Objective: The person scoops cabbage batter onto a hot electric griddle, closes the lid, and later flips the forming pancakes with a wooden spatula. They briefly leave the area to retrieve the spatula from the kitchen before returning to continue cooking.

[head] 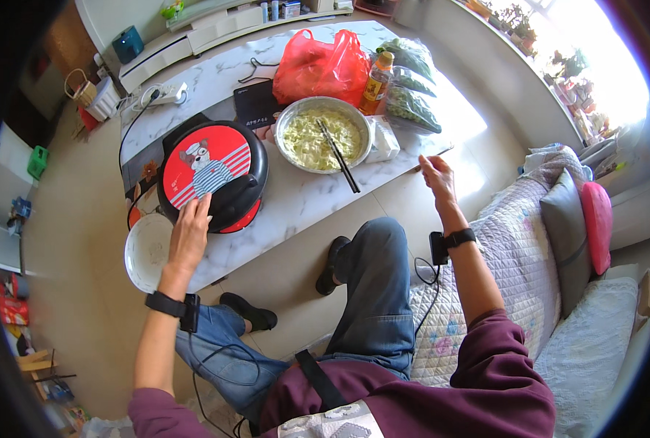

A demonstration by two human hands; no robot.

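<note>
My left hand (189, 230) rests its fingertips on the lid of a round electric baking pan (210, 145), beside the black handle (223, 194). The lid is down, red with a cartoon dog in a striped shirt. Under my left wrist a white bowl or dish (148, 254) stands at the table's edge. My right hand (439, 178) is over the table's front right edge, fingers curled. A thin dark strip (445, 149) shows by those fingers; whether they hold it is unclear. A metal bowl (323, 137) holds a pale green shredded mixture, with black chopsticks (338, 156) lying across its rim.
Behind the bowl stand a red plastic bag (322, 68), a bottle (377, 82) with an orange cap and clear bags of greens (412, 101). A white packet (382, 139) is next to the bowl. A black cord runs from the pan to a power strip (166, 93).
</note>
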